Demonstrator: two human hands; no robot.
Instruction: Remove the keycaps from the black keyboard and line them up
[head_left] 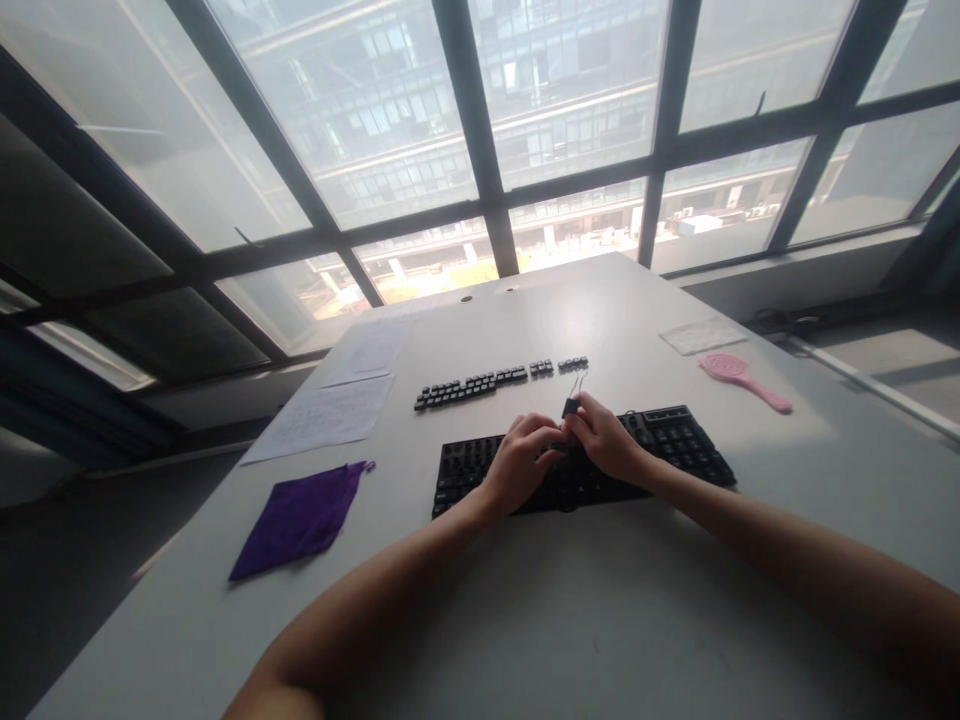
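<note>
My right hand (pixel 602 440) is closed on a keycap puller (pixel 571 406), over the middle of a black keyboard (pixel 679 445). The puller shows a small black block with two thin wires pointing up and away from me. Just left of it, my left hand (pixel 521 455) rests over the keys with fingers bent and thumb apart, its fingertips close to the right fingertips. I see nothing held in it. Both hands hide the keyboard's centre. Beyond the keyboard, loose black keycaps (pixel 472 385) are lined up in rows, with smaller groups of keycaps (pixel 573 363) to their right.
A purple cloth pouch (pixel 300 522) lies left of the keyboard, with written paper sheets (pixel 326 415) behind it. On the right are a pink hairbrush (pixel 739 378) and a pale flat packet or cloth (pixel 703 335). The white table (pixel 600 610) stands against large windows.
</note>
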